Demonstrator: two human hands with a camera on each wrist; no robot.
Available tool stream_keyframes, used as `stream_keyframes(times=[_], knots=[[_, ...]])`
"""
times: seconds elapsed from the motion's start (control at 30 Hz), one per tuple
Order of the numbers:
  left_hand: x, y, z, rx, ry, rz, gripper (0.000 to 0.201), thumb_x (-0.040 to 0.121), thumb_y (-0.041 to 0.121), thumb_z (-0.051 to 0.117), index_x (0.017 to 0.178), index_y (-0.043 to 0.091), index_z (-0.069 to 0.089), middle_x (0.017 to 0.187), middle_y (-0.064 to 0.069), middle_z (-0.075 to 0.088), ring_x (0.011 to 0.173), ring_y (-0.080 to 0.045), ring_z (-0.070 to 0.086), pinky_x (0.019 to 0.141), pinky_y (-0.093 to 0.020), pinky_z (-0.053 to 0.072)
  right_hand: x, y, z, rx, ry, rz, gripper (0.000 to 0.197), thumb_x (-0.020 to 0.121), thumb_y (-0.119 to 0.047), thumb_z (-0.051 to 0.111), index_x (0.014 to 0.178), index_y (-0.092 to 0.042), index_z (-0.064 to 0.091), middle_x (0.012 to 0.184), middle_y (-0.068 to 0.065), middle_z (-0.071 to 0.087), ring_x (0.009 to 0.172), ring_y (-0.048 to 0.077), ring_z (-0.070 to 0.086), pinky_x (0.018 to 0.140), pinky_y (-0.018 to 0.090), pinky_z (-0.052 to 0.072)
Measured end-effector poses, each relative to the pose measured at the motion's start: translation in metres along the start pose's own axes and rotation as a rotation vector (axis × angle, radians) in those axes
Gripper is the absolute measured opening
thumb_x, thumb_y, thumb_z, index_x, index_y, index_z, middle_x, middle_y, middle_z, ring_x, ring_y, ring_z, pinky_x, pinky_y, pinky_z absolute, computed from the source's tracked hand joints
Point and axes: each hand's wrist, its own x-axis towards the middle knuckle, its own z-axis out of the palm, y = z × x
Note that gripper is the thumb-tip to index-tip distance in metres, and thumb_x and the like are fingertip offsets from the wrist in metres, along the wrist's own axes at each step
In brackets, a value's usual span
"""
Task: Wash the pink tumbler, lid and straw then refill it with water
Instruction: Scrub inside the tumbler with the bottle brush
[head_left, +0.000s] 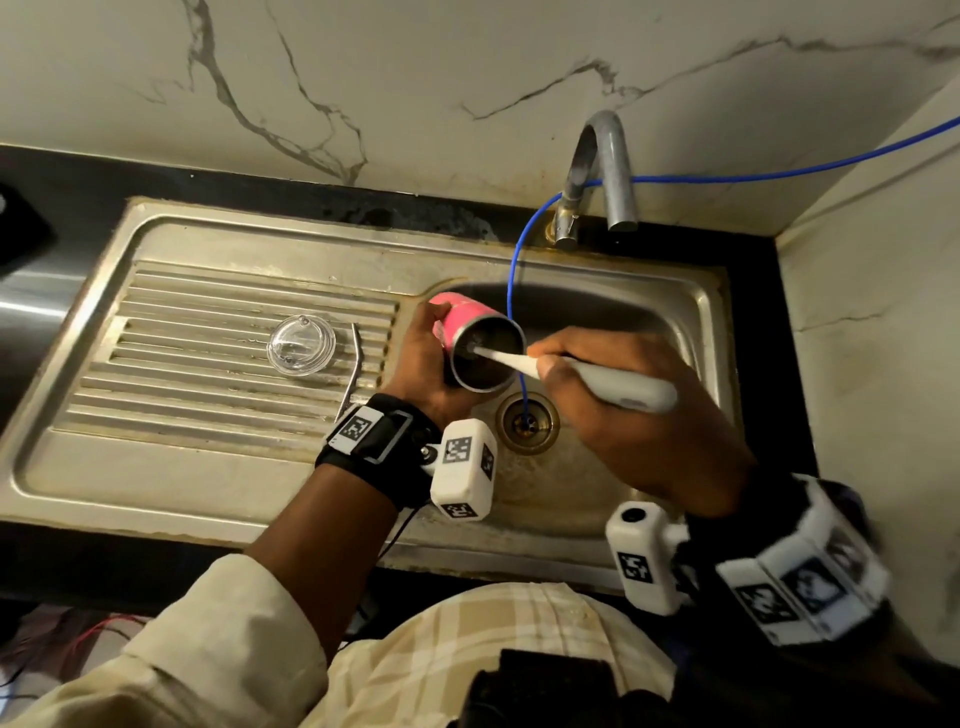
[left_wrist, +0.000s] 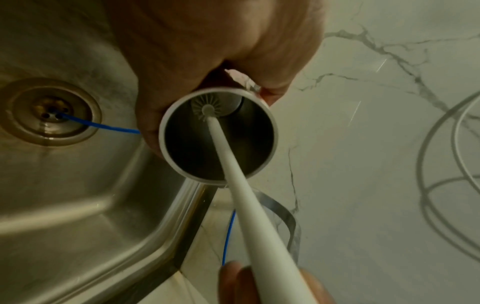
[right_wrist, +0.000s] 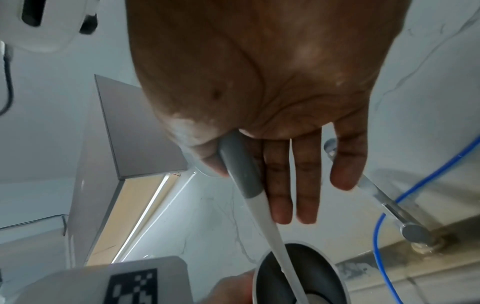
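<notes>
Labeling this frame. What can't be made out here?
- Head view: tumbler base, behind left hand.
- Head view: brush bristles, dark inside the tumbler.
- Left wrist view: right hand cut off by the bottom edge.
- Right wrist view: tumbler cut off by the bottom edge.
- Straw: too thin for detail.

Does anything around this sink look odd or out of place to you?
Yes: a thin blue tube loops from the curved metal tap down the steel sink basin into the round drain, passing right beside the pink tumbler being brushed. Nothing looks spilled or broken.
</notes>
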Motion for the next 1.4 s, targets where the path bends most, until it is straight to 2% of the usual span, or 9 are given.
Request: stream_keyframes(times=[0.17, 0.33, 0.43, 0.67, 0.8, 0.97, 1.2, 1.3, 1.4], knots=[[0.0, 0.007, -0.008, 0.033, 0.032, 0.0, 0.07, 0.091, 0.056, 0.062, 0.138, 0.004, 0.06, 0.112, -0.022, 0.073, 0.1, -0.036, 0.068, 0.077, -0.046, 0.063, 0.009, 0.004, -0.001, 0.047, 0.005, 0.024, 0.021, 0.103, -0.023, 0.06, 0.091, -0.02, 0.077, 0.08, 0.0, 0.075, 0.075, 0.014, 0.07, 0.07, 0.04, 0.05], [-0.002, 0.015, -0.017, 0.025, 0.037, -0.005, 0.055, 0.089, 0.06, 0.061, 0.107, 0.008, 0.07, 0.093, -0.013, 0.072, 0.09, -0.027, 0.065, 0.08, -0.038, 0.056, -0.01, -0.02, -0.037, 0.061, -0.121, 0.04, 0.026, 0.099, -0.033, 0.057, 0.092, -0.017, 0.077, 0.087, 0.001, 0.076, 0.081, 0.015, 0.071, 0.073, 0.037, 0.05], [-0.001, 0.015, -0.02, -0.002, 0.045, -0.012, 0.06, 0.086, 0.061, 0.063, 0.115, 0.008, 0.066, 0.099, -0.014, 0.069, 0.095, -0.029, 0.064, 0.089, -0.042, 0.054, -0.014, -0.021, -0.034, 0.056, -0.1, 0.03, 0.026, 0.099, -0.034, 0.057, 0.094, -0.018, 0.077, 0.088, 0.0, 0.077, 0.083, 0.013, 0.072, 0.074, 0.036, 0.05], [-0.009, 0.003, -0.004, 0.001, -0.008, -0.014, 0.059, 0.092, 0.057, 0.056, 0.111, 0.003, 0.067, 0.089, -0.017, 0.073, 0.089, -0.031, 0.065, 0.08, -0.038, 0.058, 0.003, -0.004, 0.013, 0.036, 0.008, -0.023, 0.021, 0.1, -0.033, 0.058, 0.094, -0.022, 0.075, 0.078, -0.006, 0.072, 0.075, 0.016, 0.07, 0.067, 0.036, 0.053], [-0.004, 0.009, -0.013, -0.041, 0.052, 0.032, 0.069, 0.094, 0.06, 0.042, 0.121, 0.001, 0.065, 0.103, -0.024, 0.073, 0.102, -0.038, 0.063, 0.085, -0.047, 0.052, -0.004, -0.014, -0.008, 0.011, -0.076, 0.001, 0.02, 0.103, -0.029, 0.059, 0.094, -0.024, 0.076, 0.079, -0.006, 0.074, 0.076, 0.012, 0.07, 0.068, 0.033, 0.051], [0.003, 0.014, -0.019, -0.043, 0.075, 0.05, 0.063, 0.095, 0.056, 0.045, 0.126, 0.004, 0.063, 0.114, -0.024, 0.069, 0.105, -0.04, 0.061, 0.095, -0.05, 0.047, -0.019, -0.031, -0.041, 0.018, -0.105, 0.033, 0.017, 0.103, -0.029, 0.062, 0.095, -0.027, 0.077, 0.091, -0.008, 0.077, 0.086, 0.009, 0.073, 0.075, 0.034, 0.052], [0.002, 0.003, -0.01, 0.047, 0.016, 0.002, 0.072, 0.091, 0.063, 0.053, 0.13, 0.003, 0.062, 0.106, -0.022, 0.073, 0.102, -0.037, 0.066, 0.085, -0.047, 0.053, 0.01, -0.011, 0.009, -0.027, 0.054, 0.007, 0.022, 0.097, -0.034, 0.059, 0.085, -0.024, 0.075, 0.07, -0.01, 0.069, 0.07, 0.009, 0.068, 0.063, 0.025, 0.047], [0.001, 0.006, -0.016, 0.028, 0.019, -0.018, 0.07, 0.091, 0.058, 0.058, 0.132, 0.001, 0.061, 0.111, -0.024, 0.071, 0.103, -0.038, 0.066, 0.091, -0.051, 0.054, 0.014, -0.014, 0.006, -0.014, -0.017, 0.048, 0.021, 0.099, -0.028, 0.062, 0.082, -0.024, 0.074, 0.066, -0.01, 0.067, 0.066, 0.007, 0.065, 0.059, 0.013, 0.039], [0.0, 0.012, -0.022, 0.013, 0.024, -0.006, 0.062, 0.092, 0.053, 0.06, 0.127, 0.002, 0.065, 0.111, -0.022, 0.071, 0.101, -0.035, 0.067, 0.093, -0.047, 0.055, 0.003, -0.026, -0.019, -0.036, -0.129, 0.041, 0.022, 0.102, -0.028, 0.06, 0.088, -0.025, 0.076, 0.078, -0.007, 0.074, 0.075, 0.006, 0.069, 0.065, 0.021, 0.047]])
